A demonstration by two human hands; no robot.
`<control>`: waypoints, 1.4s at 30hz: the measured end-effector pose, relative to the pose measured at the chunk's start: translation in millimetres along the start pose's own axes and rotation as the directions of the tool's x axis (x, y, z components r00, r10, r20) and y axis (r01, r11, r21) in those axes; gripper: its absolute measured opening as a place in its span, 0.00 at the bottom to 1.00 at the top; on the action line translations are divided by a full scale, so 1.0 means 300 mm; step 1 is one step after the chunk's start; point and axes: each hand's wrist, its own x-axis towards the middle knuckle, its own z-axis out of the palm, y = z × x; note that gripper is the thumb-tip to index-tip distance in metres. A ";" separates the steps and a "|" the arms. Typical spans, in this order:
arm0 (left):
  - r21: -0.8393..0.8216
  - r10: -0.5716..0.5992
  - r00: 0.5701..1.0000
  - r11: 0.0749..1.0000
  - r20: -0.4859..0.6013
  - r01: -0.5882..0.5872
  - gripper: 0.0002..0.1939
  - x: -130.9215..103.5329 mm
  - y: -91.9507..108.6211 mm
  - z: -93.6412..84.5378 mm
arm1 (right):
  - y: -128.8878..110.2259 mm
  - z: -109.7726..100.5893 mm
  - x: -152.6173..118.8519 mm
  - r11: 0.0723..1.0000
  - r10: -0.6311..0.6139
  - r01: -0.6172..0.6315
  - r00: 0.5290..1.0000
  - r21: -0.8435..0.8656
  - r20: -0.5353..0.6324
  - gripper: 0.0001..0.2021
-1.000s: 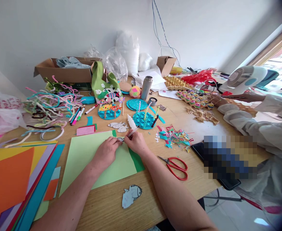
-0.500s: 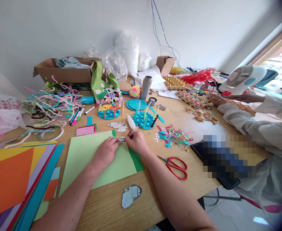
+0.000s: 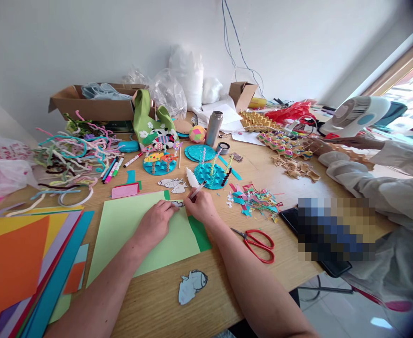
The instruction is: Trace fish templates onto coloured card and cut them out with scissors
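A pale green sheet of paper (image 3: 132, 230) lies in front of me, overlapping a darker green sheet (image 3: 201, 234). My left hand (image 3: 157, 217) rests on it, fingers bunched and pressing a small paper fish cutout (image 3: 178, 203) against its top right part. In my right hand (image 3: 202, 206) a slim pen (image 3: 198, 189) is pinched, its tip hidden by the fingers close to the cutout. A larger paper fish (image 3: 192, 285) lies on the wood nearer to me. Beyond the sheet are more fish cutouts (image 3: 173, 184) and a white bottle-like tube (image 3: 192, 177).
Red-handled scissors (image 3: 259, 245) and paper scraps (image 3: 255, 199) lie right of my forearm, with a black phone (image 3: 335, 267) farther right. Coloured paper (image 3: 19, 253) is stacked at left below pipe cleaners (image 3: 75, 150). Blue egg-tray pieces (image 3: 209, 176) stand ahead. A co-worker's sleeve (image 3: 364, 178) reaches in.
My right hand and the pen have shifted very slightly at the cutout's right end. My left hand stays in place on the paper.
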 end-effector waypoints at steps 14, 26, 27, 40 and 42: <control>0.033 -0.022 1.000 0.999 0.010 0.022 0.23 -0.001 0.010 0.000 | -0.005 0.003 -0.011 0.980 -0.163 0.147 0.979 0.136 0.121 0.08; 0.125 -0.032 0.999 0.992 -0.028 0.035 0.21 -0.012 0.048 0.002 | -0.008 0.001 -0.018 0.904 -0.322 0.361 0.927 -0.228 0.189 0.10; 0.138 -0.046 0.998 0.989 -0.033 0.050 0.20 -0.016 0.057 0.002 | -0.009 0.001 -0.018 0.903 -0.327 0.367 0.925 -0.225 0.195 0.10; 0.167 -0.358 0.929 0.914 -0.095 0.369 0.19 -0.015 0.215 0.027 | 0.006 0.000 -0.010 0.896 -0.365 0.406 0.904 -0.180 0.222 0.09; 0.179 -0.374 0.920 0.904 -0.115 0.389 0.20 -0.016 0.229 0.063 | -0.002 -0.002 -0.012 0.903 -0.354 0.395 0.908 -0.170 0.225 0.10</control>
